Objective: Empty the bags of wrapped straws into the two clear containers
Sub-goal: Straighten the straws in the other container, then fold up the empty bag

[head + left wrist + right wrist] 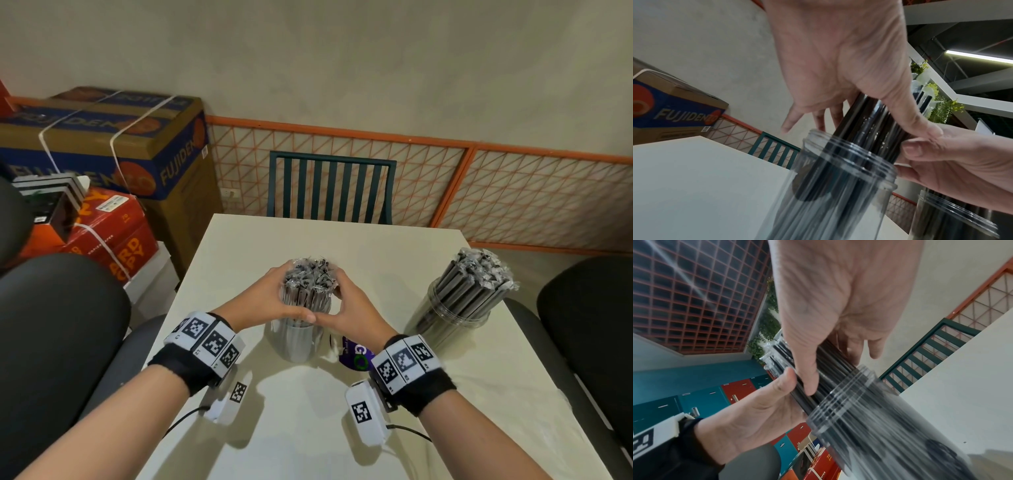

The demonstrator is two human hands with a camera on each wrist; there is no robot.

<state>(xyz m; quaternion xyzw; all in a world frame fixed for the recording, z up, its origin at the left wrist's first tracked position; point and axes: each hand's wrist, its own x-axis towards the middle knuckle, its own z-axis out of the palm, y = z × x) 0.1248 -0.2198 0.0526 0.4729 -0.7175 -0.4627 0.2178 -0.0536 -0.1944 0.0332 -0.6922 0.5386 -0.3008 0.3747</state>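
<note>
Together, the left hand [270,301] and right hand [352,310] wrap their fingers around a bundle of wrapped straws [308,284] standing in the near clear container [297,342]; the far-right container [452,313] looks full.

Purple packet [356,354] lies mostly hidden, perhaps a bag

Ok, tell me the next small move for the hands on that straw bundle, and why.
Probably ease the bundle of wrapped straws straight down. Left hand and right hand both grip it above the rim of the near clear container, and the straw ends seem short of its bottom. The far clear container is already full, so this looks like the last load.
</note>
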